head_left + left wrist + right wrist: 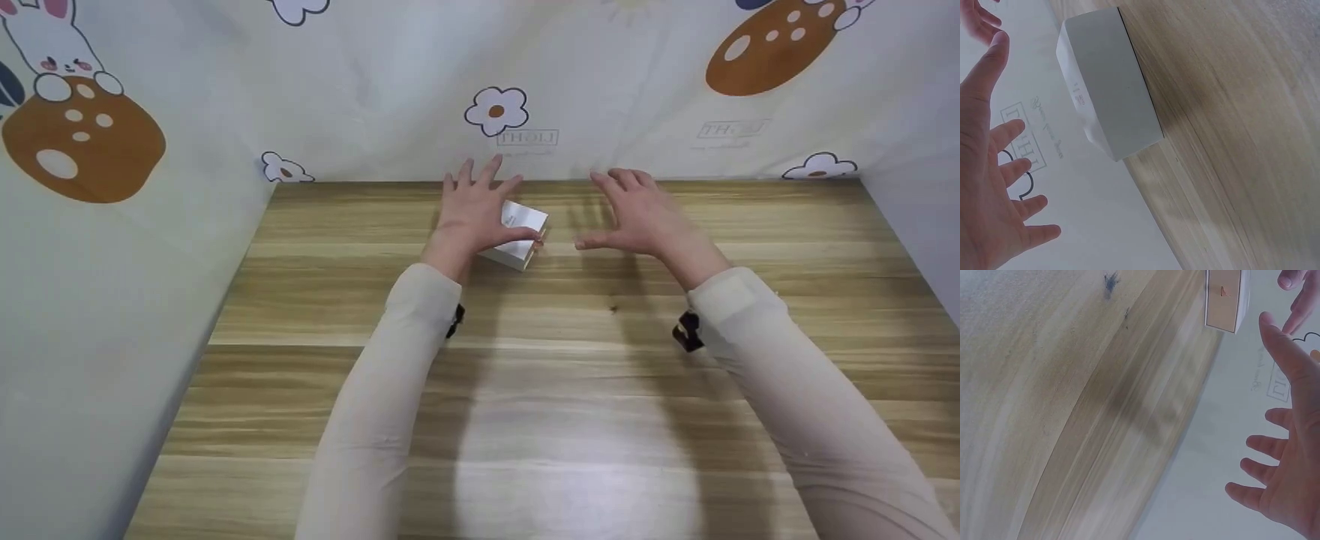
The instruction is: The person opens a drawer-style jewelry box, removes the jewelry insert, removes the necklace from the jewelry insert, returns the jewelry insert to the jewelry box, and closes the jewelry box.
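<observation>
A small white box lies at an angle on the wooden table, near its back edge. My left hand, fingers spread, hovers over the box's left part and hides some of it in the head view. Seen from the left wrist, the box shows a plain white long side, apart from the thumb and fingers. The right wrist view shows a peach end of the box with a small orange tab. To the right of the box is my right hand, thumb and fingers apart and holding nothing.
A pale wall covering with flowers and cartoon rabbits rises directly behind the table and along both sides. A small dark mark is on the wood in front of the right hand. Black straps circle the sleeved wrists.
</observation>
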`<state>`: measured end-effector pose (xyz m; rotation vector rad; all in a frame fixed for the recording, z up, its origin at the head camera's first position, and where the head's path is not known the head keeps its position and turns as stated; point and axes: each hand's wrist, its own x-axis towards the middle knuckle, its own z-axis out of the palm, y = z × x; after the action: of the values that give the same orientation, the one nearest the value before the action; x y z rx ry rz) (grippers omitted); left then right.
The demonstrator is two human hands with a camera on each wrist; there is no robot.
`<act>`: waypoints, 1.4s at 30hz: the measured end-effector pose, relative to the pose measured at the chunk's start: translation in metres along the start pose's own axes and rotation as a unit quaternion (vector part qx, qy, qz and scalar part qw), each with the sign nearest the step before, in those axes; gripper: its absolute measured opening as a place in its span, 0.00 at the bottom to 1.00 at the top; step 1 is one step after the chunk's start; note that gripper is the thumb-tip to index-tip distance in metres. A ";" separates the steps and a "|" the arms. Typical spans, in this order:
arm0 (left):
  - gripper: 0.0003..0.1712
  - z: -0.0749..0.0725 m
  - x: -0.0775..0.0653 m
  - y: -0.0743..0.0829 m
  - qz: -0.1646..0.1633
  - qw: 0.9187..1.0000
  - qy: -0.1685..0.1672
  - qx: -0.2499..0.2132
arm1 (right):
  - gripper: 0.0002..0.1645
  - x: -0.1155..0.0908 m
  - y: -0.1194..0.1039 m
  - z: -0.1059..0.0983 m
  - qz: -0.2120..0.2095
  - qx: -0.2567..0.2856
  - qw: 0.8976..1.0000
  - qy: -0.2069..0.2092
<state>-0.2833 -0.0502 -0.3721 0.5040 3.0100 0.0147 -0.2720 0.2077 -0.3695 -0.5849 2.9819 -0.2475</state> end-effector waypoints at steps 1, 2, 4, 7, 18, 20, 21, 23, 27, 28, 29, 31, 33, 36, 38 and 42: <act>0.57 0.000 0.000 0.000 0.002 1.000 0.001 -0.002 | 0.67 0.000 0.000 0.000 0.000 0.001 1.000 -0.002; 0.57 0.000 0.000 0.000 0.003 1.000 0.002 -0.001 | 0.67 0.000 0.001 0.001 -0.001 0.003 1.000 -0.005; 0.57 0.000 0.000 0.000 0.005 1.000 0.001 -0.002 | 0.65 0.001 0.000 0.001 0.000 0.008 1.000 -0.011; 0.57 -0.001 0.000 0.000 0.007 1.000 0.002 -0.004 | 0.62 0.001 -0.001 0.001 0.001 0.010 1.000 -0.023; 0.57 -0.001 0.001 0.003 0.032 0.999 -0.005 -0.013 | 0.54 0.002 -0.003 0.001 0.009 -0.002 0.998 -0.064; 0.55 -0.001 0.000 0.003 0.044 0.999 -0.014 -0.019 | 0.52 0.002 -0.003 0.001 0.007 -0.002 0.998 -0.069; 0.53 -0.001 0.000 0.003 0.051 0.998 -0.018 -0.023 | 0.50 0.002 -0.004 0.001 0.006 -0.003 0.997 -0.070; 0.50 -0.001 -0.001 0.002 0.064 0.997 -0.029 -0.032 | 0.48 0.002 -0.004 0.002 0.003 -0.005 0.997 -0.072; 0.48 0.000 -0.002 0.001 0.079 0.995 -0.047 -0.049 | 0.45 0.001 -0.005 0.003 -0.001 -0.009 0.997 -0.070; 0.48 0.001 -0.002 0.001 0.080 0.994 -0.052 -0.054 | 0.44 0.001 -0.005 0.003 -0.001 -0.008 0.998 -0.070; 0.48 0.002 -0.002 0.001 0.081 0.993 -0.057 -0.060 | 0.43 0.001 -0.006 0.004 -0.002 -0.007 0.998 -0.069; 0.48 0.004 -0.002 0.000 0.085 0.992 -0.067 -0.071 | 0.41 0.000 -0.006 0.005 -0.004 -0.009 0.998 -0.066; 0.48 0.005 -0.001 0.000 0.089 0.990 -0.077 -0.082 | 0.40 0.000 -0.006 0.006 -0.007 -0.007 0.998 -0.063; 0.51 0.006 0.000 -0.001 0.095 0.988 -0.086 -0.083 | 0.38 -0.001 -0.005 0.007 -0.013 -0.008 0.998 -0.058; 0.53 0.007 0.001 -0.002 0.095 0.987 -0.093 -0.085 | 0.37 -0.001 -0.005 0.007 -0.014 -0.005 0.998 -0.057; 0.56 0.009 0.003 -0.002 0.091 0.985 -0.109 -0.098 | 0.35 -0.001 -0.005 0.009 -0.015 -0.002 0.998 -0.059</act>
<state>-0.2855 -0.0514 -0.3816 0.7069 2.7041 0.2484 -0.2684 0.2026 -0.3774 -0.6220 2.8624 -0.2013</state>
